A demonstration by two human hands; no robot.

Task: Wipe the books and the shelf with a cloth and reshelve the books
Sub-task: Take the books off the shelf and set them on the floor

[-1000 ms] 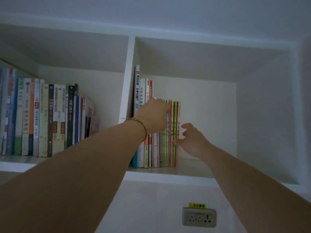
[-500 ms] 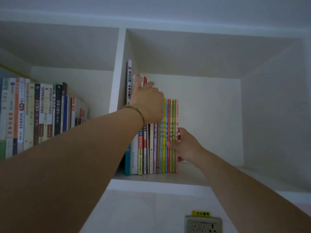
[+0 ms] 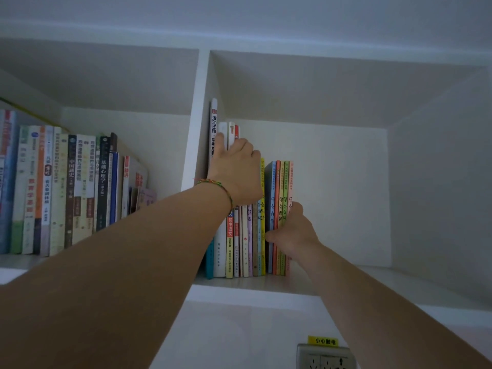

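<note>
The shelf [image 3: 253, 291] is plain white throughout. In its right bay, the books [image 3: 250, 235] run from a teal spine at the left through white, yellow, red-edged, cream and lilac ones to a bright yellow, then blue, orange, two green and a salmon-pink at the right. The left bay's row [image 3: 66, 193] mixes blue, green, orange, cream, dark brown and black spines. A braided bracelet [image 3: 218, 187] shows green, yellow and red. The socket [image 3: 326, 358] is grey under a yellow label [image 3: 322, 341] with black characters.

The shelf [image 3: 346, 278] has two bays split by a divider [image 3: 195, 123]. Books [image 3: 66, 193] stand in the left bay; more books [image 3: 247, 241] stand in the right bay against the divider, with the left hand [image 3: 235, 174] high on them and the right hand [image 3: 294, 233] at their right end. A socket [image 3: 326, 356] sits below the shelf
</note>
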